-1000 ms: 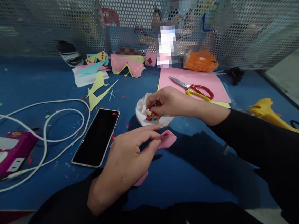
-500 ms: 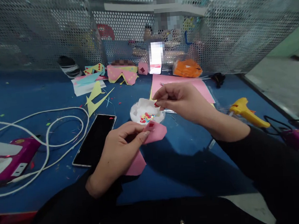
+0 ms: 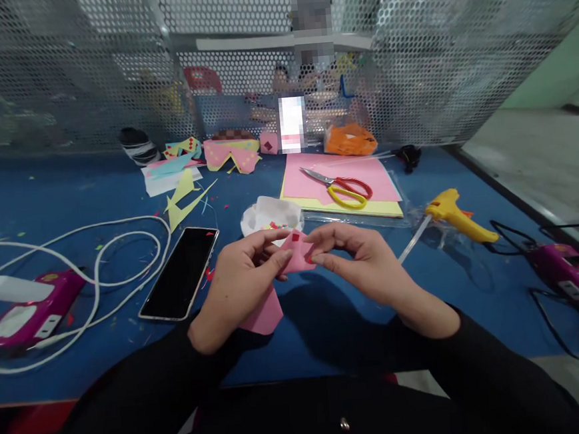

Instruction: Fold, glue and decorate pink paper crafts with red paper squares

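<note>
Pinching pink paper point(image 3: 296, 262), left fingers point(image 3: 276, 263) nearly closed.

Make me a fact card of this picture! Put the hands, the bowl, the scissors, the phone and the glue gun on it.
Left hand: pinching pink paper with a red square on it
Right hand: fingertips at the paper's right side
Bowl: white, behind the paper, coloured bits inside
Scissors: on a pink sheet, one handle red, one yellow
Phone: dark screen, left of the left hand
Glue gun: yellow, right of the right hand
</note>
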Tool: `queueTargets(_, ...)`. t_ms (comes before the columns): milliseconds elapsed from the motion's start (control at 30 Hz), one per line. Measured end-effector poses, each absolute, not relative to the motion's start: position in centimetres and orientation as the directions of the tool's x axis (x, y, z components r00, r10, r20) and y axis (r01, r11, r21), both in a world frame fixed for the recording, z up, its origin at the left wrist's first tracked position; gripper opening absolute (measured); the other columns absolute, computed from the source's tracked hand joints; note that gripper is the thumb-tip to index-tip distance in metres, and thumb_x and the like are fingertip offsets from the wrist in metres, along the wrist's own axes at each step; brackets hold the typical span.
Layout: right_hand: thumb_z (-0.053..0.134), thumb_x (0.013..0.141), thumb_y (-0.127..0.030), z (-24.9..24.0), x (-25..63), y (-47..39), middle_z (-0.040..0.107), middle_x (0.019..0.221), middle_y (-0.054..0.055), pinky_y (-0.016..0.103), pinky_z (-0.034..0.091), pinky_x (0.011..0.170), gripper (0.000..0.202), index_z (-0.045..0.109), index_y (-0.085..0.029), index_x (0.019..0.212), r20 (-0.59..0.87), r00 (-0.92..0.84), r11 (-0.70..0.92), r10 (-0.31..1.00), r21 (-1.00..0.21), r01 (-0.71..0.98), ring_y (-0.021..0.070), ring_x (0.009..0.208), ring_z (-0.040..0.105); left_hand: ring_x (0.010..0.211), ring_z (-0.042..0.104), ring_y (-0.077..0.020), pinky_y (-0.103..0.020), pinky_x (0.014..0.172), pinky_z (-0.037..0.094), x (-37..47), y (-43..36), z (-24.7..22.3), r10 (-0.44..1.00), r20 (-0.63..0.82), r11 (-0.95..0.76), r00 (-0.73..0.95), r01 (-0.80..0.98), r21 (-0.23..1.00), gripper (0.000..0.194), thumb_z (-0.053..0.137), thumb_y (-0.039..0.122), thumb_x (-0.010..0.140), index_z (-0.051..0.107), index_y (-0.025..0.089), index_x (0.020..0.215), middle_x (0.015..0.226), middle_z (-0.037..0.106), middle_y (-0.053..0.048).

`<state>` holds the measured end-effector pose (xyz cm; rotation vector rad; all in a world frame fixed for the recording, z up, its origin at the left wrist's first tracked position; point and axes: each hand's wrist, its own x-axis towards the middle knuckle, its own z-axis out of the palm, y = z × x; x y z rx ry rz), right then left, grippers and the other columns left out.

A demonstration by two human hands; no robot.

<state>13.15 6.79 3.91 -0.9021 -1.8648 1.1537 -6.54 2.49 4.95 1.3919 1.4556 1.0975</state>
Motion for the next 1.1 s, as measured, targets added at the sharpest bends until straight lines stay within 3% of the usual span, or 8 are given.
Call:
queueTargets(167,0.067,0.084,-0.023,3.6,13.3,6.7,0.074,0.081,0.0,0.033,0.054,0.08,0.013,0.067,-0.021,0.097,0.208,-0.397,0.302,0.894,-0.934,0.189,0.0144,0.078,0.07,0.07,0.073,-0.0162,-0.028,0.072,0.059,-6.4,2.9,4.9,0.999,-0.029,0.033,-0.021,0.235,0.972,0.041,0.071,0.03,0.082,0.062,0.015,0.119,0.075,0.075,-0.001)
queueTargets(367,0.067,0.083,-0.021,3.4,13.2,6.7,0.074,0.081,-0.001,0.032,0.054,0.08,0.009,0.066,-0.021,0.092,0.218,-0.359,0.3,0.907,-0.935,0.189,0.0144,0.079,0.07,0.072,0.073,-0.0143,-0.025,0.071,0.058,-6.7,2.6,4.3,0.998,-0.036,0.026,0.057,0.166,0.986,0.014,0.072,0.023,0.079,0.059,0.019,0.081,0.075,0.071,0.002)
queueTargets(467,0.068,0.084,-0.022,3.3,13.3,6.6,0.074,0.081,-0.001,0.033,0.054,0.078,0.007,0.067,-0.022,0.09,0.22,-0.355,0.305,0.909,-0.931,0.203,0.0152,0.078,0.07,0.064,0.071,-0.0134,-0.024,0.067,0.056,-6.7,2.3,4.4,0.982,-0.132,0.101,0.135,0.216,0.971,0.01,0.071,0.026,0.082,0.068,0.017,0.078,0.066,0.071,0.001)
queueTargets(533,0.068,0.084,-0.021,3.3,13.4,6.5,0.075,0.084,-0.002,0.039,0.052,0.089,0.005,0.07,-0.024,0.087,0.262,-0.344,0.357,0.902,-0.899,0.252,0.0159,0.08,0.07,0.058,0.069,-0.013,-0.023,0.061,0.055,-6.6,2.2,4.4,0.981,-0.164,0.136,0.105,0.23,0.964,0.011,0.072,0.028,0.082,0.072,0.017,0.081,0.062,0.07,0.001)
queueTargets(633,0.067,0.085,-0.02,3.3,13.5,6.2,0.077,0.087,-0.005,0.05,0.037,0.111,0.009,0.072,-0.028,0.086,0.385,-0.325,0.489,0.864,-0.796,0.356,0.0163,0.082,0.071,0.055,0.067,-0.0121,-0.022,0.059,0.054,-6.4,2.1,4.3,0.99,-0.136,0.123,0.034,0.25,0.96,0.011,0.073,0.028,0.082,0.075,0.017,0.084,0.059,0.07,0.001)
queueTargets(700,0.066,0.087,-0.019,3.4,13.5,6.0,0.078,0.089,-0.006,0.05,0.032,0.114,0.011,0.071,-0.029,0.087,0.436,-0.339,0.548,0.833,-0.734,0.401,0.0163,0.083,0.071,0.055,0.068,-0.0118,-0.022,0.059,0.054,-6.3,2.1,4.2,0.995,-0.103,0.099,0.004,0.262,0.96,0.012,0.073,0.028,0.082,0.077,0.017,0.085,0.063,0.072,0.001)
queueTargets(900,0.058,0.093,-0.019,3.2,13.0,5.4,0.076,0.088,-0.005,0.044,0.035,0.107,0.011,0.065,-0.028,0.09,0.495,-0.437,0.66,0.751,-0.585,0.472,0.0158,0.086,0.07,0.054,0.069,-0.0122,-0.021,0.055,0.054,-6.0,1.8,3.9,0.994,-0.105,0.104,-0.008,0.24,0.965,0.012,0.073,0.028,0.081,0.077,0.017,0.085,0.069,0.075,-0.001)
queueTargets(1100,0.06,0.092,-0.021,2.6,12.6,5.1,0.075,0.086,-0.002,0.04,0.043,0.094,0.006,0.063,-0.027,0.092,0.519,-0.413,0.664,0.748,-0.576,0.478,0.0171,0.081,0.069,0.055,0.069,-0.012,-0.021,0.055,0.056,-5.8,1.9,3.4,0.994,-0.112,0.108,0.009,0.175,0.979,0.013,0.074,0.027,0.079,0.077,0.016,0.086,0.077,0.077,-0.003)
